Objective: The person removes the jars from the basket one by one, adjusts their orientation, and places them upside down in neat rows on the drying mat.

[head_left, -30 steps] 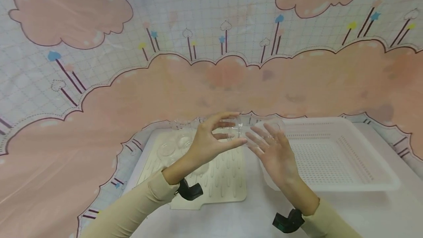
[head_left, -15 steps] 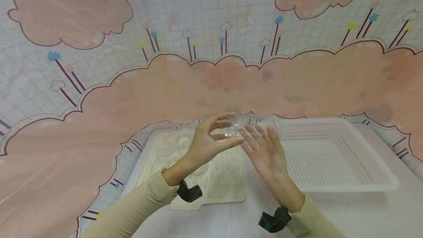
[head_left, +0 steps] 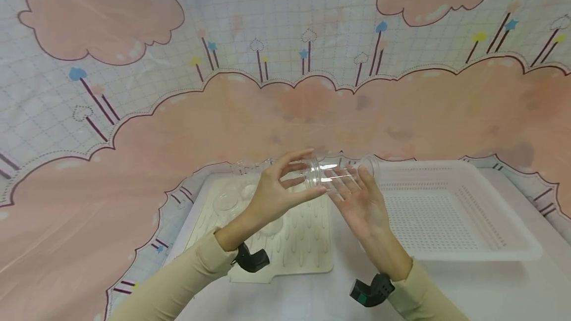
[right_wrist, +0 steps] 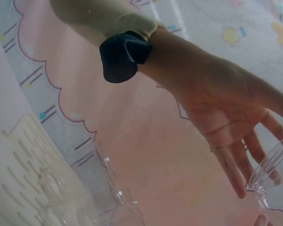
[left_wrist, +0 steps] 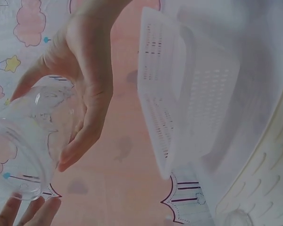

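Observation:
A clear, see-through jar [head_left: 334, 170] lies sideways in the air between the two hands. My left hand [head_left: 276, 185] holds its ringed end, thumb below and fingers above. At the other end, my right hand [head_left: 361, 207] has its fingers behind the jar, visible through it, with the thumb near the base. The left wrist view shows the right hand [left_wrist: 87, 89] curved around the jar [left_wrist: 23, 146]. In the right wrist view the left hand [right_wrist: 231, 117] spreads its fingers along the rim [right_wrist: 273, 162]. Nothing is visible inside the jar.
Below the left hand lies a cream ribbed draining mat [head_left: 308, 241] bearing several clear containers [head_left: 226, 202]. A white perforated plastic basket [head_left: 450, 249] stands on the white table [head_left: 312, 296] at right. A patterned cloth [head_left: 285, 123] hangs behind.
My right hand has shifted left toward the jar, and its fingers now lie behind the glass-clear wall. The left hand, still holding the jar, has moved slightly left.

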A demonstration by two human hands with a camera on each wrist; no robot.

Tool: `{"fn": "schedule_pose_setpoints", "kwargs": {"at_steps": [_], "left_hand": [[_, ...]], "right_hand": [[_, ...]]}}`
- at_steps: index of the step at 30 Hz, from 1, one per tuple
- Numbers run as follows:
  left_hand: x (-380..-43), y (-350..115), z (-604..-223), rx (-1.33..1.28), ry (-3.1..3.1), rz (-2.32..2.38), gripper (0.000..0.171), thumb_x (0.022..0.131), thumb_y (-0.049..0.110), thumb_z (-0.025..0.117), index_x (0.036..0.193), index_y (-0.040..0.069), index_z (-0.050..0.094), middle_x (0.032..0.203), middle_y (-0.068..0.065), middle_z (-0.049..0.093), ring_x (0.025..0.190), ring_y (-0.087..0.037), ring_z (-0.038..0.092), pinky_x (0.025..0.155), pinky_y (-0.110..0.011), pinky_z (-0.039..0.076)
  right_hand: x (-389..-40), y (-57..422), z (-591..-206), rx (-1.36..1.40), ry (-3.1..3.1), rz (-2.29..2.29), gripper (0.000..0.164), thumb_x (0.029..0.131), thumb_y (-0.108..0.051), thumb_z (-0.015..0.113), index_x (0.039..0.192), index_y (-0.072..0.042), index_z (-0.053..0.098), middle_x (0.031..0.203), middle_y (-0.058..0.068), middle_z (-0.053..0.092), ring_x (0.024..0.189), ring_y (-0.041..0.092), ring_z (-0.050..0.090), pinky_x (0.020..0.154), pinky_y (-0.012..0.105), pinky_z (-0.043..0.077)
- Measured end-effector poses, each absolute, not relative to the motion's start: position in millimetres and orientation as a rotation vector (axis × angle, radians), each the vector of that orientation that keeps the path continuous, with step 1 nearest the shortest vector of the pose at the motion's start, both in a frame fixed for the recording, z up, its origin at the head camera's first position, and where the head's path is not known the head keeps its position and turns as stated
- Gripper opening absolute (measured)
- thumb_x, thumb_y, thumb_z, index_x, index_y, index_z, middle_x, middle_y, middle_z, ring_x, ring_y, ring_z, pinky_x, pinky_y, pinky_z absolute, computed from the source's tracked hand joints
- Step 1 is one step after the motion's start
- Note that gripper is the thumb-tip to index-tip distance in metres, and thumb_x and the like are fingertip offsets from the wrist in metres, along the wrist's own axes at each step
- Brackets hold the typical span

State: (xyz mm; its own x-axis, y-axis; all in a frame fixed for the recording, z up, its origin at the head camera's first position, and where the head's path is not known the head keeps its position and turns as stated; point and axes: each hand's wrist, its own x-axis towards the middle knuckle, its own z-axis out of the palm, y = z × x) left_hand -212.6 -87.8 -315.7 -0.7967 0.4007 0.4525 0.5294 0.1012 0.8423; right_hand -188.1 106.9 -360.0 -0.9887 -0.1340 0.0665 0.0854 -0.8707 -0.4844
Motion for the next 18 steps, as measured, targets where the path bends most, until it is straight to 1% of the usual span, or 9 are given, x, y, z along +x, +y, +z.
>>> {"fn": "schedule_pose_setpoints", "kwargs": {"at_steps": [2, 5, 8, 11, 15, 18], "left_hand": [[-213, -91, -314, -0.956, -2.267, -1.764, 0.072, 0.079, 0.01, 0.085, 0.143, 0.02, 0.054, 0.143, -0.001, 0.054, 0.125, -0.021, 0.056, 0.098, -0.036, 0.051], [-214, -96, -312, -0.951, -2.29, -1.685, 0.073, 0.079, 0.012, 0.085, 0.144, 0.021, 0.052, 0.143, 0.004, 0.054, 0.127, -0.018, 0.054, 0.102, -0.036, 0.048], [-215, -103, -310, -0.942, -2.313, -1.593, 0.075, 0.08, 0.015, 0.086, 0.145, 0.023, 0.051, 0.143, 0.008, 0.053, 0.128, -0.016, 0.053, 0.104, -0.036, 0.046], [-217, -112, -310, -0.912, -2.347, -1.504, 0.077, 0.08, 0.02, 0.086, 0.147, 0.028, 0.049, 0.144, 0.012, 0.051, 0.129, -0.013, 0.051, 0.107, -0.037, 0.043], [-217, -127, -312, -0.851, -2.384, -1.409, 0.08, 0.079, 0.026, 0.087, 0.147, 0.033, 0.047, 0.145, 0.016, 0.05, 0.13, -0.01, 0.048, 0.109, -0.041, 0.04], [-215, -141, -314, -0.816, -2.394, -1.375, 0.081, 0.079, 0.027, 0.087, 0.148, 0.033, 0.046, 0.145, 0.015, 0.049, 0.131, -0.012, 0.047, 0.111, -0.042, 0.037]], "right_hand": [[-190, 108, -360, -0.15, 0.752, -2.931, 0.07, 0.096, -0.039, 0.064, 0.146, -0.012, 0.023, 0.148, 0.014, 0.034, 0.141, 0.032, 0.034, 0.113, 0.039, 0.036], [-192, 110, -360, -0.139, 0.767, -2.941, 0.05, 0.097, -0.037, 0.063, 0.133, -0.013, 0.038, 0.136, 0.012, 0.049, 0.132, 0.029, 0.046, 0.111, 0.041, 0.039], [-194, 112, -360, -0.136, 0.785, -2.946, 0.032, 0.099, -0.034, 0.061, 0.121, -0.014, 0.049, 0.127, 0.011, 0.058, 0.126, 0.029, 0.053, 0.111, 0.043, 0.039], [-196, 113, -360, -0.119, 0.801, -2.944, 0.024, 0.099, -0.032, 0.061, 0.115, -0.015, 0.053, 0.128, 0.011, 0.056, 0.127, 0.031, 0.051, 0.112, 0.044, 0.038], [-199, 114, -361, -0.078, 0.799, -2.941, 0.026, 0.098, -0.031, 0.063, 0.117, -0.016, 0.051, 0.137, 0.013, 0.047, 0.136, 0.034, 0.041, 0.113, 0.043, 0.036], [-202, 115, -363, -0.036, 0.796, -2.941, 0.029, 0.098, -0.03, 0.063, 0.119, -0.016, 0.049, 0.141, 0.013, 0.041, 0.139, 0.034, 0.037, 0.113, 0.043, 0.036]]}}
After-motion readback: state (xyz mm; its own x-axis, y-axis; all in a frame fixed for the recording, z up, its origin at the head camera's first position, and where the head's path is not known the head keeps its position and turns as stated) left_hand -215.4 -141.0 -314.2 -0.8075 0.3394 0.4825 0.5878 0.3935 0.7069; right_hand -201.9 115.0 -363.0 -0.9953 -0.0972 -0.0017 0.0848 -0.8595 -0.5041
